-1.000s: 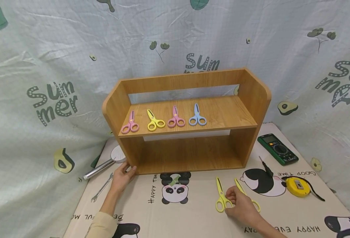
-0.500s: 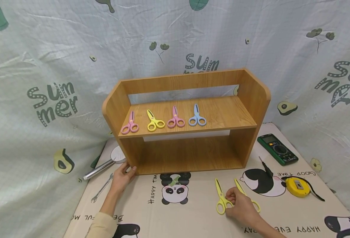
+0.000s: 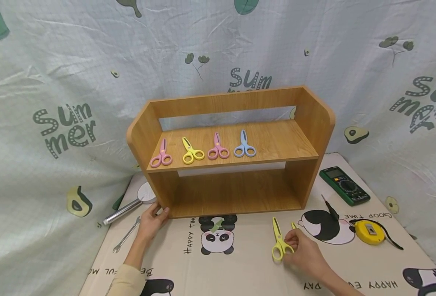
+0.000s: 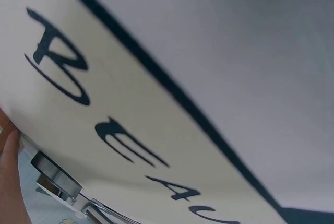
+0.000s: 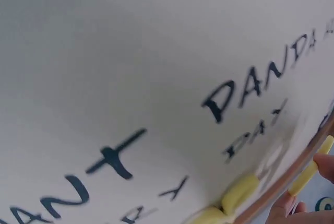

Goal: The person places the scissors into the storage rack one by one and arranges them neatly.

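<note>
A wooden shelf (image 3: 307, 123) stands on the panda-print mat. Its upper board carries a row of small scissors: pink scissors (image 3: 161, 154), yellow scissors (image 3: 192, 151), a second pink pair (image 3: 217, 148) and blue scissors (image 3: 244, 146). My left hand (image 3: 158, 211) rests with relaxed fingers against the shelf's bottom left corner. In front of the shelf, my right hand (image 3: 287, 243) pinches the handle of a yellow pair of scissors (image 3: 278, 239), blades pointing away. Only the tip of another yellow pair (image 3: 293, 225) shows from under that hand. In the right wrist view, yellow handle parts (image 5: 239, 192) sit blurred by my fingertips (image 5: 282, 205).
A green multimeter (image 3: 344, 186), a black screwdriver (image 3: 330, 207) and a yellow tape measure (image 3: 369, 231) lie right of the shelf. A silver flashlight (image 3: 125, 207) and a wrench (image 3: 127, 234) lie to the left. A printed cloth backdrop (image 3: 55, 82) hangs around the mat.
My right hand has taken hold of the left yellow scissors and shifted them slightly right and toward the shelf. It now covers most of the second yellow pair. The left hand has stayed put.
</note>
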Tool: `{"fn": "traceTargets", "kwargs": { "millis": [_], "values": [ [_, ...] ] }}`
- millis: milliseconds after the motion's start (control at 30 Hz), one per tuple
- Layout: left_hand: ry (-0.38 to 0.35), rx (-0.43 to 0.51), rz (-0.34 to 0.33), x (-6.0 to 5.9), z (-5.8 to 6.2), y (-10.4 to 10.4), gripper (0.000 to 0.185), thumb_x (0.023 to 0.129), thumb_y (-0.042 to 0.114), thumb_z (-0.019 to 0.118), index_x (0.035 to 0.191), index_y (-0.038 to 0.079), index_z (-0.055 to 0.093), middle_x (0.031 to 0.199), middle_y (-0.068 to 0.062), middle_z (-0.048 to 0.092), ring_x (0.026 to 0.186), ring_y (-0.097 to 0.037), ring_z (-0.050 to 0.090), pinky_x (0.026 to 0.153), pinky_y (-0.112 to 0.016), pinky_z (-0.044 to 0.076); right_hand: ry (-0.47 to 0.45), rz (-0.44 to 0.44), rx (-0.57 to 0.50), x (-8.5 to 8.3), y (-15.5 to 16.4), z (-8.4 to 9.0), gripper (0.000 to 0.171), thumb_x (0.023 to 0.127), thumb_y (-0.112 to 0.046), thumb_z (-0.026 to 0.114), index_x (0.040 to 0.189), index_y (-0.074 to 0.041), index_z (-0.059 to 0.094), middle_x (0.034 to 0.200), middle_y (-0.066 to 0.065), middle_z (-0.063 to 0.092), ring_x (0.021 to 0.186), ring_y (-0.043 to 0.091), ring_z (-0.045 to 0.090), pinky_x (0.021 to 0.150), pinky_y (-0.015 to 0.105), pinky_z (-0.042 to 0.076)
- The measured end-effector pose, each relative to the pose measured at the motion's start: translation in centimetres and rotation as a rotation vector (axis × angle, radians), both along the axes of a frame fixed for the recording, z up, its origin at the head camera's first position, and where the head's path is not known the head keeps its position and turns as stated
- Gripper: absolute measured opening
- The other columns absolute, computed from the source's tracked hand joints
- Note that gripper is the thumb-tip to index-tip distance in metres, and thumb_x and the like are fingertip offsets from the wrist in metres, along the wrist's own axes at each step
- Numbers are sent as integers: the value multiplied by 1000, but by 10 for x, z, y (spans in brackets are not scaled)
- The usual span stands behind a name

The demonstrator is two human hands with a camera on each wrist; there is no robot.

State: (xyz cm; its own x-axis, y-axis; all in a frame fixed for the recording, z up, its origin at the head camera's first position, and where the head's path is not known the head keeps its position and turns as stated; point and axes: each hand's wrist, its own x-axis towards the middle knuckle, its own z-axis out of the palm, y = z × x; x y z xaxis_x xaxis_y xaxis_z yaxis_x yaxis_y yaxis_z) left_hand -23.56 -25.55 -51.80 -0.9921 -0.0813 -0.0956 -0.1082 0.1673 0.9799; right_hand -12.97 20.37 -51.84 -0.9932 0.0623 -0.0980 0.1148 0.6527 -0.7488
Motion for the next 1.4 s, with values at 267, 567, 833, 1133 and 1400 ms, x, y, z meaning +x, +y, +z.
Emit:
{"fn": "traceTargets", "kwargs": {
  "millis": [267, 567, 833, 1133, 1400],
  "values": [
    [20, 9, 2, 1, -2, 1, 68, 106, 5, 57, 164, 0, 21, 169, -29, 22, 151, -46, 33, 117, -57, 41, -14, -9, -36, 7, -2, 27, 53, 63, 6, 85, 109, -4, 61, 102, 6, 68, 94, 17, 64, 79, 26, 61],
    [21, 10, 1, -1, -2, 0, 68, 106, 4, 56, 164, -1, 21, 169, -29, 23, 150, -45, 36, 116, -56, 42, -52, 6, -69, 14, -1, 74, 56, 68, 2, 87, 117, -4, 60, 110, 8, 67, 102, 21, 65, 93, 35, 63],
    [22, -11, 3, 1, -1, -1, 67, 107, 7, 57, 164, 0, 22, 169, -28, 24, 150, -44, 37, 115, -54, 43, -17, 83, -103, 18, 5, 119, 59, 73, -3, 88, 123, -3, 57, 117, 9, 65, 106, 19, 64, 92, 28, 62],
    [16, -27, 2, 1, -2, -2, 66, 107, 5, 56, 164, 1, 23, 169, -28, 25, 148, -42, 39, 115, -54, 44, 167, 172, -73, 15, 6, 175, 51, 80, -5, 82, 124, -4, 55, 119, 11, 64, 105, 21, 64, 88, 19, 60],
    [34, -13, -12, -1, -3, 0, 67, 106, 4, 56, 164, -1, 21, 168, -31, 23, 147, -45, 38, 115, -57, 43, 296, 186, -41, -8, 4, 219, 48, 81, -6, 80, 124, -3, 56, 123, 13, 62, 110, 25, 64, 89, 15, 56]
  ]
}}
